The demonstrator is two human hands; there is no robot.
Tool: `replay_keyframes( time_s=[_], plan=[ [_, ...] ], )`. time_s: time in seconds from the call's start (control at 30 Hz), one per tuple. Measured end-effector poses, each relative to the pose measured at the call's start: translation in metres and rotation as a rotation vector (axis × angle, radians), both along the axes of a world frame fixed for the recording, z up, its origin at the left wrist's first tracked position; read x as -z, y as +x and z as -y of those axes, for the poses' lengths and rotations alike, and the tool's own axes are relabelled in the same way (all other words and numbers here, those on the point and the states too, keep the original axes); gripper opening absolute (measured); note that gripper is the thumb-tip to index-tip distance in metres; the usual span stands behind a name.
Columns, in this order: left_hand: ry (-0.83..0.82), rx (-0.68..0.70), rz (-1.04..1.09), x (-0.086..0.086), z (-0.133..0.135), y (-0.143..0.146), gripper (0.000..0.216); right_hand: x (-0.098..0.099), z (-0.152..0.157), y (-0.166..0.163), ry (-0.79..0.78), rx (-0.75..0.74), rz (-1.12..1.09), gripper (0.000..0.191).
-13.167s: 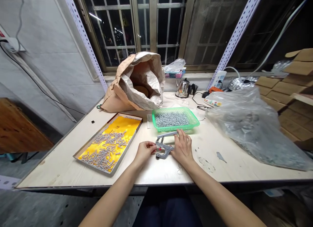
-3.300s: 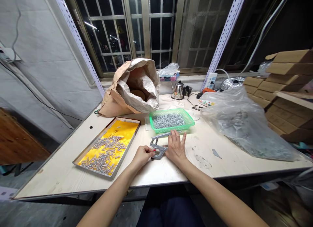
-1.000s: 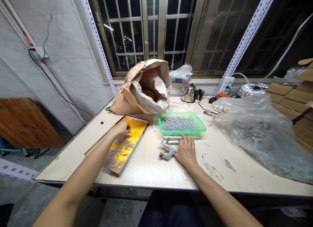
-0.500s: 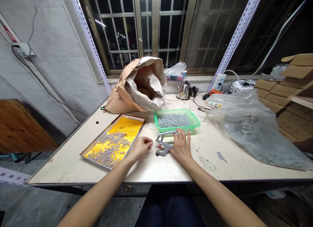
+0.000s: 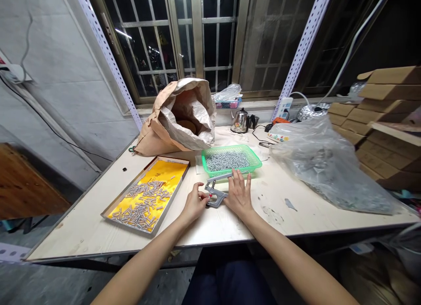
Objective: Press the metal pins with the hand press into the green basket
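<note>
Grey snap-type pliers (image 5: 216, 200) with a coil spring and a small red part at the jaws lie on the table edge side of the basket. My right hand (image 5: 240, 195) rests on their handles, fingers over the upper one and the thumb underneath. At the jaw end, my left hand (image 5: 193, 204) has its thumb and fingers closed near the red part; whatever it pinches is too small to make out. Left of it, a shallow tray (image 5: 169, 167) lined in yellow holds many small ribbed metal pieces (image 5: 141, 213). Behind the pliers, a green basket (image 5: 258, 164) contains small silvery metal pieces (image 5: 226, 160).
A large open paper sack (image 5: 154, 136) lies at the back. A metal kettle (image 5: 240, 121) stands near the window. On the right are a clear plastic bag (image 5: 329, 173) and stacked cardboard boxes (image 5: 388, 94). A grey scrap (image 5: 290, 203) lies right of my hand.
My left hand has moved right, from beside the pliers to their jaw end. My right hand stays on the handles. The view has shifted slightly.
</note>
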State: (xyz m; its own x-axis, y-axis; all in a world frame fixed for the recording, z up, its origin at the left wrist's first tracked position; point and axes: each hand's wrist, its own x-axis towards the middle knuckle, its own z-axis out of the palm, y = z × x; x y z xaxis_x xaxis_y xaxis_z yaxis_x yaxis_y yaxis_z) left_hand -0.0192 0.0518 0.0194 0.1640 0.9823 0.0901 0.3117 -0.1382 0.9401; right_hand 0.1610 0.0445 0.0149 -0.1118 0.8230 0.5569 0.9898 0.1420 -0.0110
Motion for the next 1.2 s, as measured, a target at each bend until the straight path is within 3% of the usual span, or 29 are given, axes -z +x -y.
replay_keyframes(
  time_s=[0.13,0.33,0.53,0.67,0.87,1.1,1.2],
  plan=[
    [0.086,0.132,-0.133,-0.005,-0.001,-0.002,0.053,0.003,0.000,-0.001,0.024,0.009,0.015,0.062],
    [0.042,0.161,-0.202,-0.012,0.000,-0.002,0.060,0.005,0.000,-0.003,0.042,0.016,0.005,0.064],
    [-0.015,0.150,-0.109,-0.007,0.003,-0.005,0.065,0.003,-0.002,-0.001,0.057,-0.033,-0.020,0.042],
    [-0.061,0.099,0.062,0.002,-0.004,-0.012,0.076,0.001,-0.003,0.002,-0.083,-0.028,-0.032,0.041],
    [-0.020,-0.222,0.180,0.000,-0.022,-0.022,0.044,0.008,-0.009,0.002,-0.318,-0.042,0.037,0.018],
    [-0.460,-0.021,0.080,-0.020,-0.006,-0.010,0.031,-0.003,-0.013,0.001,-0.308,-0.067,0.067,0.021],
    [-0.445,-0.009,0.037,-0.025,0.000,-0.001,0.020,-0.013,-0.009,0.001,-0.241,-0.059,0.056,0.029]
  ],
)
